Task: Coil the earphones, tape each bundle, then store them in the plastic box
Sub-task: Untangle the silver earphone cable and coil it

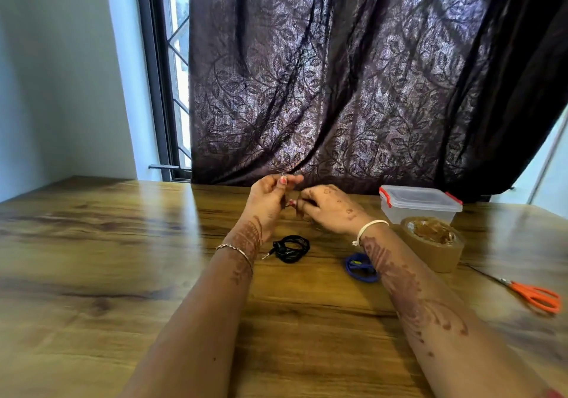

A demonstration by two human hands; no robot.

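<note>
Brownish translucent strip, too small to identify with certainty, spans the gap between 2 raised hands. Left hand: fingers curled, thumb and fingertips pinching 1 end of the strip. Right hand: fingers curled likewise, pinching the other end. A white band circles the right wrist and a thin metal bracelet the left. Below the hands, on the glossy wood-grain table, lie 2 coiled bundles: black earphones, plug jutting left, and blue earphones, partly hidden by the right forearm. To their right a brown tape roll lies flat, just beside a clear rectangular plastic box with its lid on and red clips. Orange-handled scissors lie near the right edge. A dark leaf-patterned curtain hangs behind.
</note>
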